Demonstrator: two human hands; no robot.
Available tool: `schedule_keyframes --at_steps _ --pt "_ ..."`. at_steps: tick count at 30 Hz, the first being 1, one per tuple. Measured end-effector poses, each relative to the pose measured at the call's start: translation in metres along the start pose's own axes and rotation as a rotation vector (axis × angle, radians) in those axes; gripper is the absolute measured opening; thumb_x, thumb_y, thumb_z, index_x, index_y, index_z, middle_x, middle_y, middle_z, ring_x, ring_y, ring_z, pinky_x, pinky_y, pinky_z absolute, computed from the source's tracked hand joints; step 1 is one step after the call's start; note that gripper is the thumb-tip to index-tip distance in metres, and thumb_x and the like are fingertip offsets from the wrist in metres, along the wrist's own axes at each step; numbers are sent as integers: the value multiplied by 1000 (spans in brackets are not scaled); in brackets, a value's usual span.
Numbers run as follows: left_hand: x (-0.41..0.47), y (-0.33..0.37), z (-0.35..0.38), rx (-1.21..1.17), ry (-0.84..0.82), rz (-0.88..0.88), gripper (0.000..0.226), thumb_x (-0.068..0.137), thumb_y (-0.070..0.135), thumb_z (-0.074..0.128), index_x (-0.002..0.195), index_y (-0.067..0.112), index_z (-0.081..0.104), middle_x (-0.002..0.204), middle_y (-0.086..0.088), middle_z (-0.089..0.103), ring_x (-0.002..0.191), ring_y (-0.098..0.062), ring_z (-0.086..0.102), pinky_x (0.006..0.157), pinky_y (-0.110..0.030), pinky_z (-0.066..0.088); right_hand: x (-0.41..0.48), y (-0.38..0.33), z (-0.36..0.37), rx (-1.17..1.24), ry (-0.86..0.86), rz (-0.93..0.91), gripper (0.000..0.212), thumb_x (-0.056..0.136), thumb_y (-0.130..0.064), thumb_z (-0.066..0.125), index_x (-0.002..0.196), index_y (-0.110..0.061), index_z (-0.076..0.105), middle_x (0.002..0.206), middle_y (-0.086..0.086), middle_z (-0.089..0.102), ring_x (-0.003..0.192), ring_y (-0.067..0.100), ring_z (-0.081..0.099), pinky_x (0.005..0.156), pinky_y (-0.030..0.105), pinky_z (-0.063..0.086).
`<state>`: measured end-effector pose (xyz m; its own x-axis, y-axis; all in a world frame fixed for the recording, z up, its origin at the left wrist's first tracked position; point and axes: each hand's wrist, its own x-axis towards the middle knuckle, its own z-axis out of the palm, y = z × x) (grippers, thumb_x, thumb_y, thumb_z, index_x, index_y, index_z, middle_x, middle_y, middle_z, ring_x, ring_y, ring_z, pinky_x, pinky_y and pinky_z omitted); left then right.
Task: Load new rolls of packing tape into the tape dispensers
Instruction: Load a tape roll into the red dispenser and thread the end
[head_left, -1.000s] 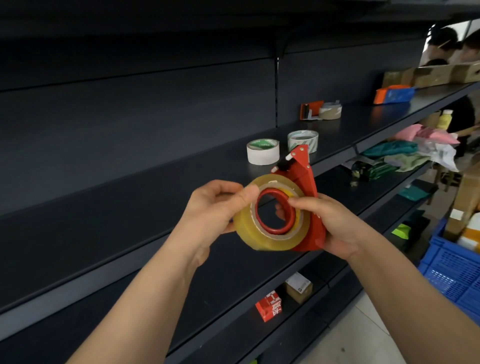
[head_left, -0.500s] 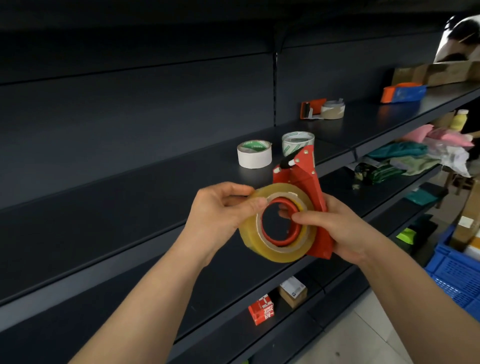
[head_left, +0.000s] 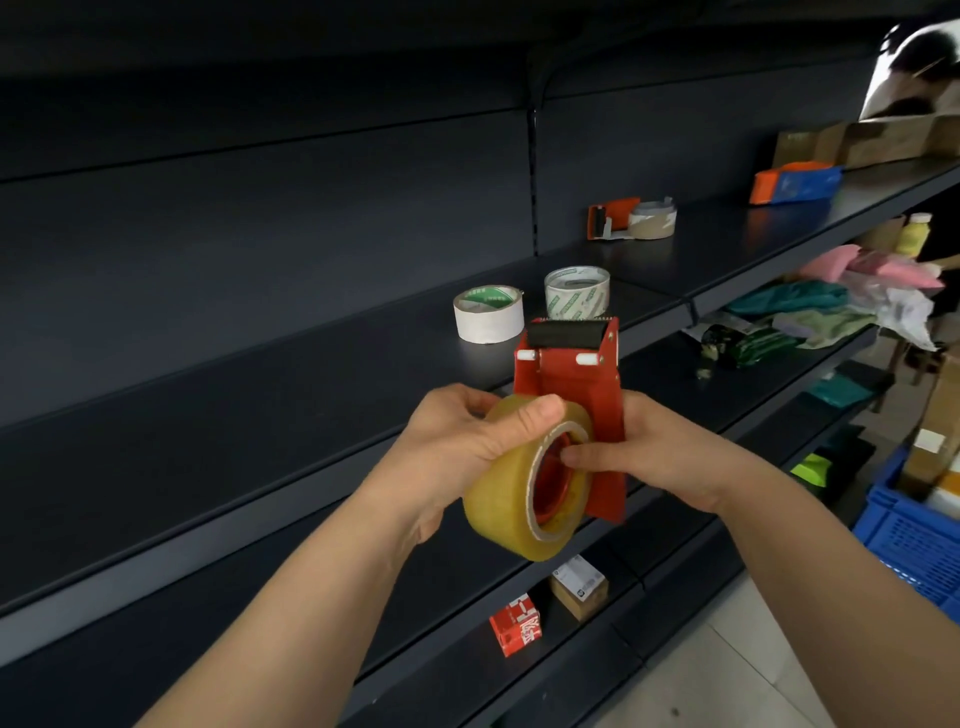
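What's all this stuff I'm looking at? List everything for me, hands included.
packing tape roll: one, clear yellowish, around the held dispenser's red hub
red tape dispenser: one, red, held in front of the shelving
white tape roll: one, white, on the middle shelf
printed tape roll: one, clear with green print, beside the white one
second dispenser: one, orange-red with a tan roll, farther along that shelf
packet: one, orange and blue, far right of that shelf
red box: one, red, lower shelf
brown box: one, brown, beside the red box
soft bags: several, pink, teal, green, shelf below at right
crate: one, blue, lower right
shelving: dark
left hand: grips the tape roll
right hand: holds the dispenser
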<state>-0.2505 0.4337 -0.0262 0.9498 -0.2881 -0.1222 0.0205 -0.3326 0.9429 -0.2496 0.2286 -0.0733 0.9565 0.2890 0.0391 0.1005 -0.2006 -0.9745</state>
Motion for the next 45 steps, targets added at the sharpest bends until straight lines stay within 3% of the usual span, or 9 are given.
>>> schedule_keyframes --at_steps 5,10,13,16,18,25,31,37,45 --pt "1 -2 -10 -160 -231 1 56 71 35 71 119 6 63 109 -13 74 100 -27 71 86 -38 58 3 3 -1 -23 159 -9 58 82 -14 76 132 -28 49 117 -3 69 111 15 65 95 36 53" --pt "4 -6 7 -267 -72 9 43 75 21 73 113 2 65 102 -14 75 94 -28 73 78 -37 61 6 3 8 -384 461 -35 78 80 -32 76 146 -33 33 137 -1 44 125 13 46 104 41 43" --pt "9 -6 13 -333 47 -19 32 85 15 70 112 -2 66 101 -16 75 93 -31 73 83 -43 59 -11 -5 21 -296 678 -208 42 87 -35 66 125 -29 49 116 -6 51 100 2 54 87 30 51" --pt "11 -3 16 -364 81 2 28 86 17 70 107 -2 69 98 -18 75 93 -33 73 86 -46 58 -23 -12 34 -114 197 -97 60 74 -48 72 123 -44 38 114 -12 61 105 4 63 84 21 53" --pt "11 -1 15 -335 42 19 27 87 20 69 105 0 69 96 -15 76 90 -30 74 82 -41 60 -21 -8 37 -133 51 -82 84 76 -28 82 127 -56 23 122 -10 64 110 5 64 92 27 54" --pt "17 -3 -11 279 266 372 12 83 44 68 90 36 72 93 14 71 92 -6 66 85 -33 55 -15 -1 29 75 112 -110 83 84 9 67 143 -39 32 115 1 69 104 16 68 88 36 56" --pt "11 0 -28 434 14 697 56 57 37 87 108 27 65 118 14 59 119 -4 53 99 -19 41 -13 -11 35 89 104 -196 90 88 9 62 154 -31 16 135 -2 58 119 11 59 97 31 52" --pt "4 -1 -44 571 169 692 55 55 40 88 102 30 60 114 15 58 116 -11 53 96 -30 44 7 -16 50 177 -9 -214 93 82 2 61 156 -25 13 144 3 51 128 19 54 107 41 45" --pt "-16 -5 -40 621 234 608 40 64 33 86 95 27 62 107 14 60 108 -7 56 90 -18 43 13 -5 52 224 -164 -208 88 85 -3 60 156 -27 15 147 2 49 132 18 50 108 44 43"
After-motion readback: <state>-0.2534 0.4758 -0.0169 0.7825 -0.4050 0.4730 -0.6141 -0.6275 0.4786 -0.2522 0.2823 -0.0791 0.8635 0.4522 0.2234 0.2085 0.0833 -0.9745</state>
